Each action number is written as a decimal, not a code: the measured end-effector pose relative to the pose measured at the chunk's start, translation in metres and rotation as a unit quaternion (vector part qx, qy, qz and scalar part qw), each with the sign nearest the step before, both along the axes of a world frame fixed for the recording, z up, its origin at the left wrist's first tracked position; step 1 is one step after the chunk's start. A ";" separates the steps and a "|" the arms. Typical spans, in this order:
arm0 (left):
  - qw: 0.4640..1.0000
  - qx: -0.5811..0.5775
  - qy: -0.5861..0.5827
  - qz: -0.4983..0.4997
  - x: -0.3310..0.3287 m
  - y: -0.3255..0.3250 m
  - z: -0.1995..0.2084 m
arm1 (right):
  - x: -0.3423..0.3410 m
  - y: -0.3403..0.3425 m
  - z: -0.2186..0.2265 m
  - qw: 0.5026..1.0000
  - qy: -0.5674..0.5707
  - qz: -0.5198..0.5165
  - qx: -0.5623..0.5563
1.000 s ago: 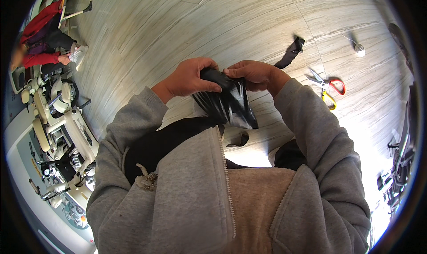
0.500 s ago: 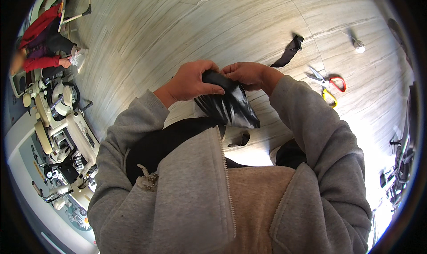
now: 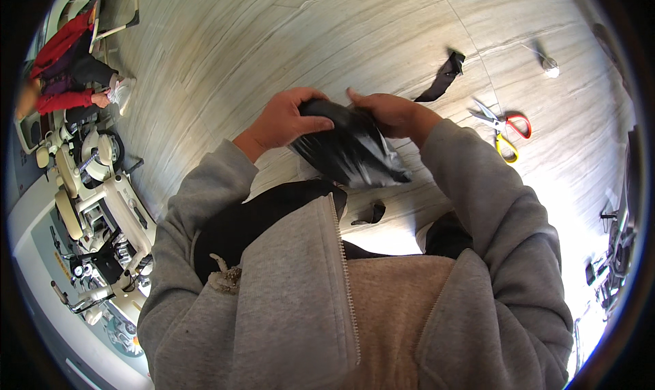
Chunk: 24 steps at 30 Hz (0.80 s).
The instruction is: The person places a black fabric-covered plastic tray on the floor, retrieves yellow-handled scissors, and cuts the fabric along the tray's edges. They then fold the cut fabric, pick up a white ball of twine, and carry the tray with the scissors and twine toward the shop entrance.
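A crinkled, glossy black plastic package (image 3: 348, 144) is held up over the floor in front of me, its lower right end smeared by motion. My left hand (image 3: 290, 120) grips its upper left end, thumb on top and fingers round the far side. My right hand (image 3: 392, 113) is at the package's right edge, thumb raised and pointing away, the other fingers curled and partly hidden against the package. To the right on the floor lie scissors (image 3: 501, 127) with one red and one yellow handle, blades apart. A torn black strip (image 3: 443, 79) lies beyond my right hand.
A smaller black scrap (image 3: 372, 214) lies near my feet. Farther right sits a small, pale round object (image 3: 550, 68). Cream-coloured scooters (image 3: 102, 199) stand along the left, near a person in red (image 3: 65, 62). Dark equipment (image 3: 617, 226) lines the right edge.
The package has swung slightly, its lower end moving right and up. My right thumb has lifted off its top edge, and the two hands are farther apart.
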<state>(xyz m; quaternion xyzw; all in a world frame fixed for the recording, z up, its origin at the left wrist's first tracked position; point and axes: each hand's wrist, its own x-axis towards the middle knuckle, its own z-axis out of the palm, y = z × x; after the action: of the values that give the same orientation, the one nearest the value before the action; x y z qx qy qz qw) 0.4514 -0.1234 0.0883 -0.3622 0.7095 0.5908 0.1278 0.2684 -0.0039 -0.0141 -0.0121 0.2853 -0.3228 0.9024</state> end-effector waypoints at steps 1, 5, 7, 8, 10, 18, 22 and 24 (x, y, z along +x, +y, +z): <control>1.000 0.003 -0.007 0.023 0.001 -0.005 -0.001 | -0.004 0.001 0.002 0.999 -0.008 -0.026 0.044; 0.998 0.011 -0.020 0.060 0.001 -0.020 -0.006 | -0.019 0.000 0.008 0.995 0.067 -0.049 -0.060; 0.997 0.023 -0.019 0.077 -0.003 -0.025 -0.007 | -0.021 -0.004 0.011 0.989 0.112 -0.065 -0.069; 0.995 0.034 -0.005 0.092 -0.006 -0.028 -0.007 | -0.021 -0.005 0.012 0.985 0.138 -0.075 -0.066; 0.995 0.035 0.002 0.098 -0.011 -0.030 -0.005 | -0.019 -0.009 0.012 0.978 0.155 -0.136 -0.043; 0.987 0.064 0.015 0.147 -0.022 -0.029 -0.008 | 0.001 -0.013 -0.003 0.877 0.347 -0.306 -0.127; 0.992 -0.004 0.001 0.129 -0.022 -0.025 -0.009 | 0.006 -0.015 -0.009 0.888 0.325 -0.322 -0.053; 0.994 -0.034 0.011 0.102 -0.021 -0.025 -0.007 | 0.005 -0.017 -0.008 0.911 0.271 -0.310 -0.030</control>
<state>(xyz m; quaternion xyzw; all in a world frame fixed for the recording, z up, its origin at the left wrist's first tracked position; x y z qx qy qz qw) 0.4302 -0.1482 0.0817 -0.4298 0.6902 0.5803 0.0465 0.2733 -0.0208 -0.0221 -0.0375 0.4980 -0.5791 0.6443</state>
